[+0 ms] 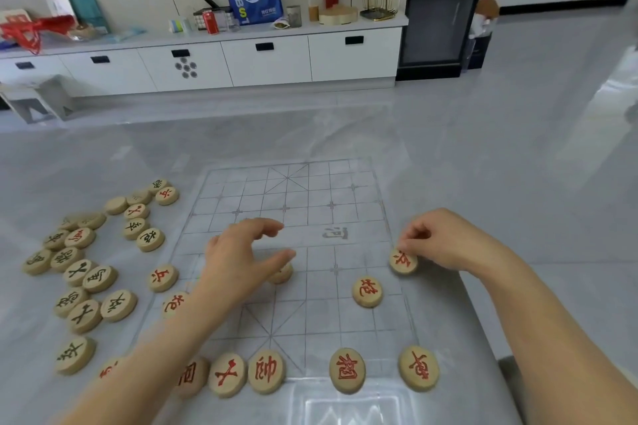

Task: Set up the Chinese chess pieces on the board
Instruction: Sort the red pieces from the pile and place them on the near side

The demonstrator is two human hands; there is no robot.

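The pale grey desk (pixel 483 217) carries a clear, line-printed board (pixel 310 314) in front of the person. Both forearms reach in from the near edge. The left hand (pixel 238 259) hangs over the board's left half, palm down, its fingers and thumb spread loosely and gripping nothing. A plain-looking piece (pixel 281 274) lies half hidden beneath its thumb, and I cannot tell if they touch. The right hand (pixel 438 241) curls its fingers and pinches the far rim of a red soldier piece (pixel 403 261), which lies flat at the board's right edge. Left of the board lies a loose heap of pieces (pixel 86 272). A near row of red pieces (pixel 266 371) lines the board's closest edge, and a red cannon piece (pixel 367 291) sits just below the soldier.
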